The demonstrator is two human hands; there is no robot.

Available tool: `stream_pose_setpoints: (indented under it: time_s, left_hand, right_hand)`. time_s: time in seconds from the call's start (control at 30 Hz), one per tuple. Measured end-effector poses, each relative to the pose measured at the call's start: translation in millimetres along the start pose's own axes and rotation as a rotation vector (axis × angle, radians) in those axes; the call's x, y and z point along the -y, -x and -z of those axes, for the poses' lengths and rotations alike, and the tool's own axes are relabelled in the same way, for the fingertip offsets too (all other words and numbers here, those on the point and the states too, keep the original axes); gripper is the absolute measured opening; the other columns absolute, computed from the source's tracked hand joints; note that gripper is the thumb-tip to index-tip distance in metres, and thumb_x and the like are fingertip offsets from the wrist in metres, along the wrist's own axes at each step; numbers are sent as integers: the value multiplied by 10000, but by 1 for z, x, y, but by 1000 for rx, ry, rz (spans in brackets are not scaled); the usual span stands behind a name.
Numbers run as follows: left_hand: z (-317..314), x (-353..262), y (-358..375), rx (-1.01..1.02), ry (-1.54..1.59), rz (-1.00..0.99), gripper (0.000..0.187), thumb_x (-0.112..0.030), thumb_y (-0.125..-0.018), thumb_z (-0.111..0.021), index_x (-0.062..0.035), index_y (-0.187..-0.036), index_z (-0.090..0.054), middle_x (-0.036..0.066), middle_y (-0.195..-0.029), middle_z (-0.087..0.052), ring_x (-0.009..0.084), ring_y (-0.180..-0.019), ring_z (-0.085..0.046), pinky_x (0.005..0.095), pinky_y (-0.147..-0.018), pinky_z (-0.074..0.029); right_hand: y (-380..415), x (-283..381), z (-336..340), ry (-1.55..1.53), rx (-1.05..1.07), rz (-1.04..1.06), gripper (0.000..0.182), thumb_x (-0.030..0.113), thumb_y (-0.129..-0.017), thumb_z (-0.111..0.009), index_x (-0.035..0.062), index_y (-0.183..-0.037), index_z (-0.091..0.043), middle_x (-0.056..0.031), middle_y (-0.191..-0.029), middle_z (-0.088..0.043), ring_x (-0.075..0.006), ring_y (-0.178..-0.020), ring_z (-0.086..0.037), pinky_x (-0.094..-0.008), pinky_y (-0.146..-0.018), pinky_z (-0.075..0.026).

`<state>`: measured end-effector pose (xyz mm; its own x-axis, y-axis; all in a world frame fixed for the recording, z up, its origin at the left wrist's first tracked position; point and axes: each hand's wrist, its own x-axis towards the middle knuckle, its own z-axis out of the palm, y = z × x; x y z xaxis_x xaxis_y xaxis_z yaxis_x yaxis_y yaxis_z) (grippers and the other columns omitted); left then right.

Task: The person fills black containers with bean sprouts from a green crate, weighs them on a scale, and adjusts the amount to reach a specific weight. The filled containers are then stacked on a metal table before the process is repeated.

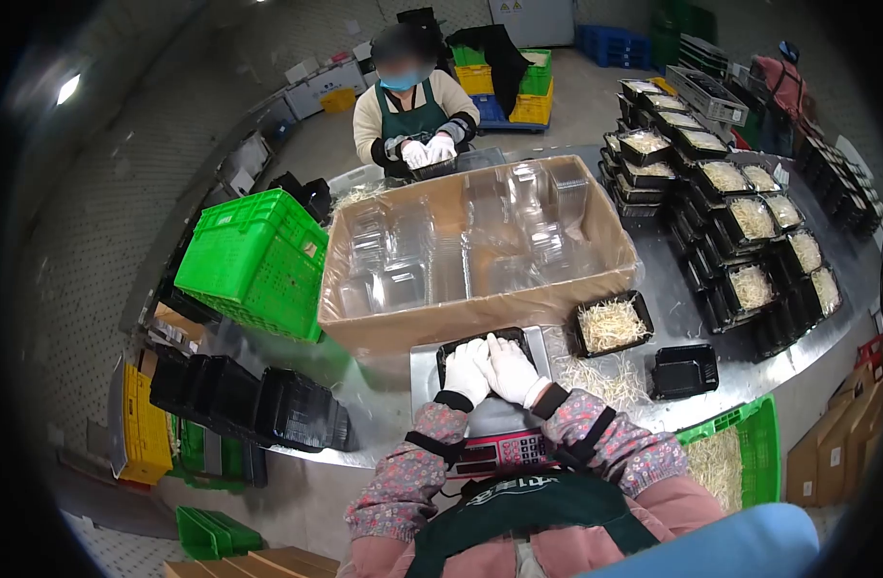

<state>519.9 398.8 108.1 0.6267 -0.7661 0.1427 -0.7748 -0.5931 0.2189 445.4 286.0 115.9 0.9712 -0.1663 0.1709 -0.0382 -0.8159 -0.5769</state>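
In white gloves, my left hand [467, 373] and my right hand [511, 369] lie side by side, fingers stretched forward, flat over a black plastic tray [445, 354]. My hands hide most of what is in it. Under the tray is the metal plate of a scale [422, 378], its red keypad panel [507, 453] facing me. To the right stands a black tray of bean sprouts [612, 326], with loose bean sprouts [605, 379] spilled on the metal table around it. Beside those sits another black tray [685, 372] with nothing inside.
A cardboard box [480, 310] of clear lids lies ahead. Filled trays [750, 220] are stacked at right, nested black trays [292, 409] at left. A green crate [253, 260] stands left; another crate [764, 448] holds sprouts. Across the table, a gloved co-worker [417, 120] handles a tray.
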Motion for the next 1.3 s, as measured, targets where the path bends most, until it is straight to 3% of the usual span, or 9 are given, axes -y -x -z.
stream_pose_setpoints:
  time_s: [0.03, 0.17, 0.33, 0.53, 0.6, 0.8, 1.0, 1.13, 1.3]
  left_hand:
    - [6, -1, -1, -148, -107, -147, 281, -302, -829, -553, -89, -1008, -593, 95, -947, -588, 310, -892, -574, 442, -766, -478]
    - [0, 5, -6, -103, -187, -121, 289, -345, -829, -554, -105, -985, -594, 88, -898, -554, 297, -820, -551, 425, -673, -467]
    - [36, -5, 11, -79, 149, -83, 426, -263, -892, -609, -7, -1230, -568, 175, -1117, -625, 353, -1055, -576, 462, -910, -461]
    - [93, 13, 52, -373, 604, 125, 408, -164, -925, -557, 28, -1284, -529, 218, -1277, -555, 355, -1209, -520, 400, -1049, -391]
    - [111, 20, 81, -414, 662, 252, 389, -143, -943, -532, 33, -1289, -524, 216, -1282, -557, 345, -1219, -526, 373, -1047, -396]
    - [96, 47, 152, -439, 859, 541, 356, -107, -968, -502, 47, -1287, -536, 185, -1270, -584, 255, -1177, -568, 352, -1022, -429]
    - [90, 40, 152, -415, 1043, 626, 344, -70, -971, -507, 42, -1296, -534, 164, -1260, -595, 211, -1156, -583, 318, -999, -454]
    - [113, 25, 113, -459, 1327, 495, 428, -145, -992, -516, 39, -1374, -453, 174, -1325, -540, 261, -1139, -592, 351, -961, -486]
    - [120, -3, 63, -362, 1613, 264, 824, -330, -916, -667, -79, -1528, -176, 151, -1492, -341, 276, -1314, -426, 420, -968, -489]
  right_hand:
    - [-4, -3, -1, -34, 31, -14, 772, 500, -950, -445, -155, -1354, -376, -360, -1247, -525, -461, -1171, -512, -467, -1045, -377]
    - [-16, -22, 12, -112, 233, 92, 883, 582, -914, -461, -161, -1376, -341, -368, -1239, -530, -470, -1144, -535, -455, -1009, -418]
    - [-69, -6, 115, -161, 125, 48, 598, 439, -846, -613, 1, -1252, -586, -267, -1156, -631, -371, -1106, -604, -400, -957, -473]
    - [-204, -104, 75, 209, -148, -119, 662, 273, -802, -689, 11, -1368, -466, -226, -1195, -618, -358, -1099, -600, -415, -973, -468]
    - [-221, -115, 61, 366, -15, -233, 644, 223, -817, -654, 3, -1378, -429, -219, -1234, -600, -344, -1128, -589, -414, -982, -461]
    - [-225, -149, 59, 414, -130, -134, 158, 124, -740, -631, 90, -885, -683, -161, -904, -690, -350, -893, -665, -444, -806, -522]
    - [-157, -116, 171, 53, -551, 5, 54, 107, -792, -618, 59, -804, -641, -116, -801, -678, -277, -724, -662, -364, -692, -529]
    - [-79, -71, 232, -578, -441, 56, 81, -15, -833, -558, 4, -877, -623, -11, -775, -633, -77, -695, -580, -228, -633, -463]
    - [-4, -18, 216, -1024, -279, 27, 101, -27, -830, -522, 25, -859, -605, -44, -814, -634, -89, -713, -599, -219, -662, -479]
